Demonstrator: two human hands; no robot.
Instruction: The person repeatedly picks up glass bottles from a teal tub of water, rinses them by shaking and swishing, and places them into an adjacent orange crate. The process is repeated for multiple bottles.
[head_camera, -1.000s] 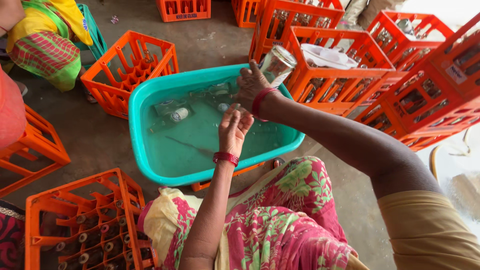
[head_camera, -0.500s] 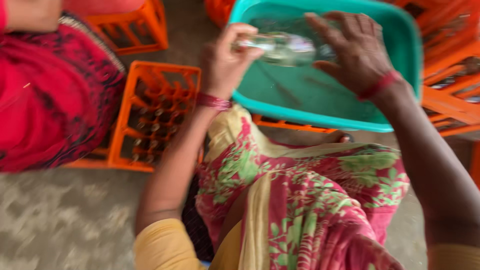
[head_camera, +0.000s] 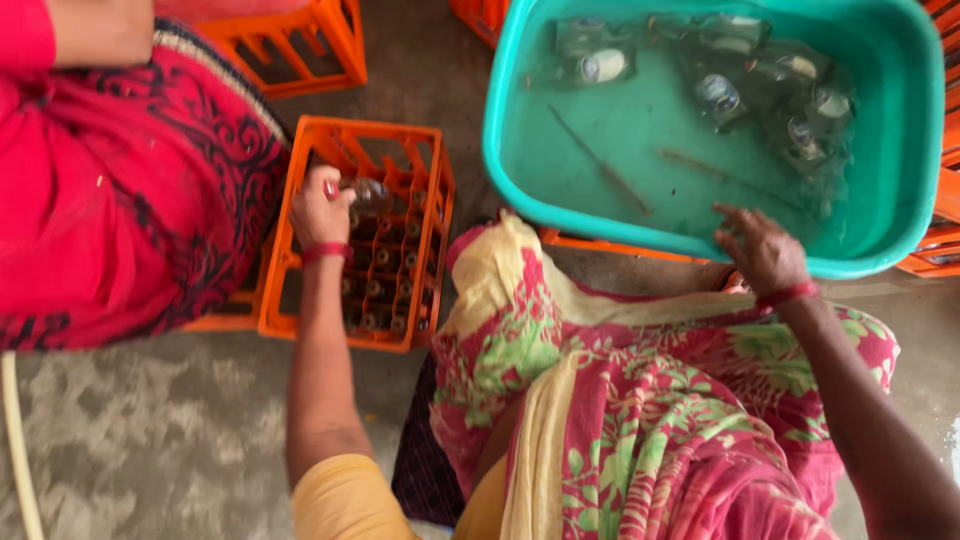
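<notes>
Left hand (head_camera: 320, 208) closed round a clear glass bottle (head_camera: 368, 193), over the orange crate (head_camera: 420, 200). Right hand (head_camera: 760, 250) open, empty. Bottle likely wet, slippery, breakable: grip mid-body.

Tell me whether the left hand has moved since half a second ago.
Yes. The left hand with its glass bottle has swung from over the teal tub to the orange crate on the person's left side.

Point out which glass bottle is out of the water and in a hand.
The clear bottle held by the left hand over the orange crate. The other loose bottles lie underwater in the teal tub.
</notes>
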